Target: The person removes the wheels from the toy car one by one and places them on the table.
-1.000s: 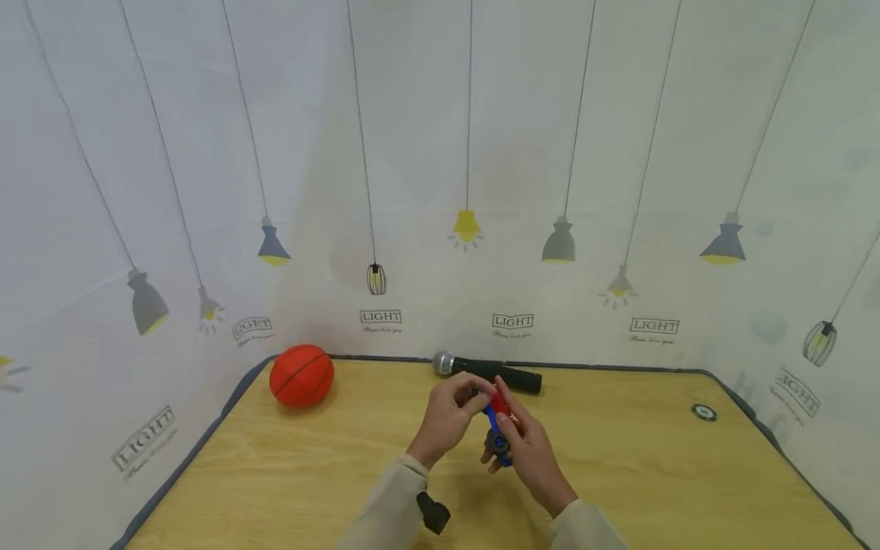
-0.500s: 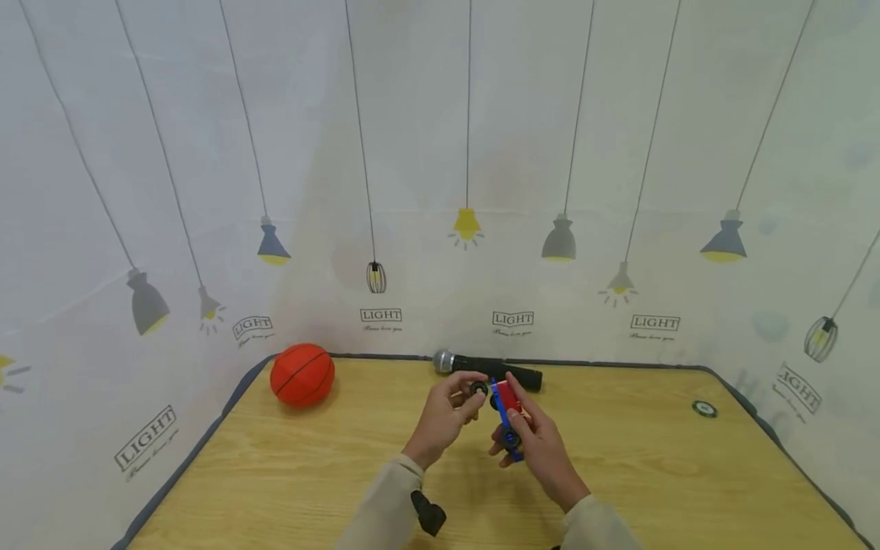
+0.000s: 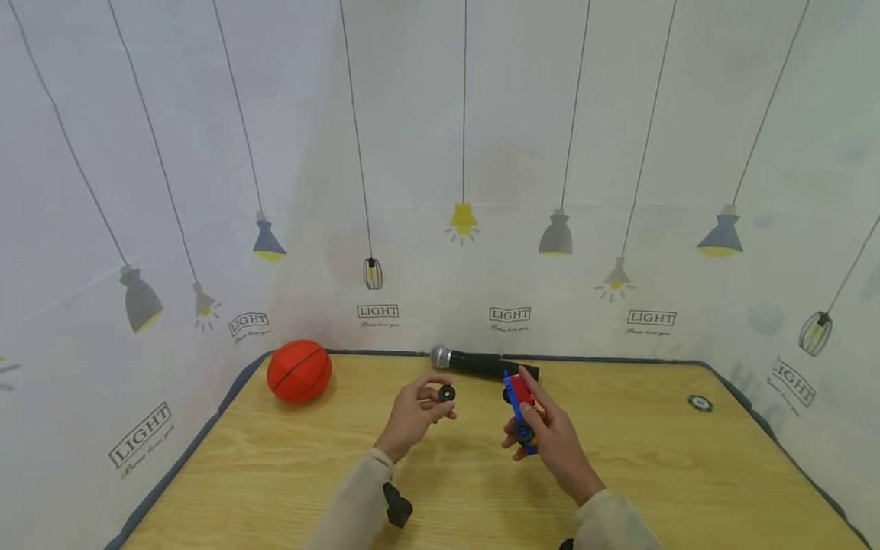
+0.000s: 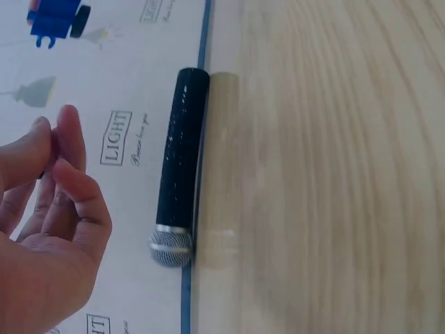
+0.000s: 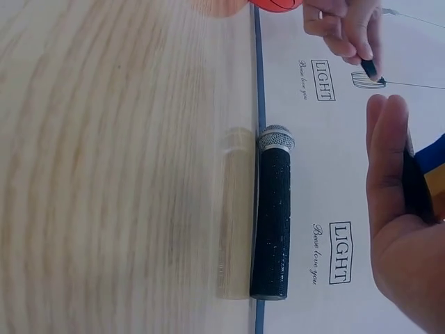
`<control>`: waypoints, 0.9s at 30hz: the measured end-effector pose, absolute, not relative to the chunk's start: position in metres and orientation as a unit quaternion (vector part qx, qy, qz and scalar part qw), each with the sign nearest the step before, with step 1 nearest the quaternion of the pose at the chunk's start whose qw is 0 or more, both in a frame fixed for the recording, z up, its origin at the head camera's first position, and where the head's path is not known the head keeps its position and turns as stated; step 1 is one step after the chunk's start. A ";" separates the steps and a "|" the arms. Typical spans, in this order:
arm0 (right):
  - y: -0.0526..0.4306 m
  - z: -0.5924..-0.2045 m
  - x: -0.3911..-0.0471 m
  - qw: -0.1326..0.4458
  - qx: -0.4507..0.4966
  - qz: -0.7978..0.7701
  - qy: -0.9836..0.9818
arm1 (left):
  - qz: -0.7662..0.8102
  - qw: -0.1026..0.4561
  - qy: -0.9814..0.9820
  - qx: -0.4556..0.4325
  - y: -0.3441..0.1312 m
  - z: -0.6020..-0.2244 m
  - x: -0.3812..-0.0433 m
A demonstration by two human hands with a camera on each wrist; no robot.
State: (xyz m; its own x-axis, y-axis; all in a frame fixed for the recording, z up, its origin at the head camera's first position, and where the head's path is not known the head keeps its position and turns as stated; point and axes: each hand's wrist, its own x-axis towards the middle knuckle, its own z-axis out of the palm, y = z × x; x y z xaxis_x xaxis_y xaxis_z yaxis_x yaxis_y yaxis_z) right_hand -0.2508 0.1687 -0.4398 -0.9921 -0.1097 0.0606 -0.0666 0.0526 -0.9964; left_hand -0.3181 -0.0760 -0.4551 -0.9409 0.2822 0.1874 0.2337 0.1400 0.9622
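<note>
My left hand point(image 3: 410, 416) pinches a small black toy wheel point(image 3: 447, 393) between thumb and fingertips, above the table. To its right, my right hand point(image 3: 558, 441) grips a red and blue toy car point(image 3: 521, 391), tilted with its nose or tail end up. Black wheels point(image 3: 525, 433) show on the car's left side. The loose wheel and the car are held apart. In the left wrist view the blue end of the car point(image 4: 52, 22) appears at the top, beyond my fingers. Fingers largely hide the car in the right wrist view, where the pinched wheel point(image 5: 369, 68) shows edge-on.
A black microphone point(image 3: 488, 364) with a silver head lies along the back edge of the wooden table point(image 3: 275, 473). A red ball with black lines point(image 3: 299, 372) sits at the back left. A small round chip point(image 3: 700, 402) lies at the right. Printed wall sheets enclose the table.
The left hand, first at the car, has pulled away leftward with the wheel between its fingers. The right hand has shifted slightly right with the car.
</note>
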 end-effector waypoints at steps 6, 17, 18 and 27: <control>0.167 -0.441 -0.251 0.021 -0.060 -0.687 0.723 | 0.602 -0.002 0.784 0.151 -0.092 -0.462 -0.324; 0.167 -0.442 -0.250 0.037 -0.086 -0.679 0.728 | 0.548 0.011 0.833 0.075 -0.117 -0.470 -0.338; 0.167 -0.442 -0.250 0.039 -0.085 -0.677 0.730 | 0.542 0.018 0.838 0.068 -0.120 -0.471 -0.339; 0.166 -0.447 -0.249 0.052 -0.082 -0.670 0.736 | 0.464 0.017 0.884 0.047 -0.136 -0.479 -0.345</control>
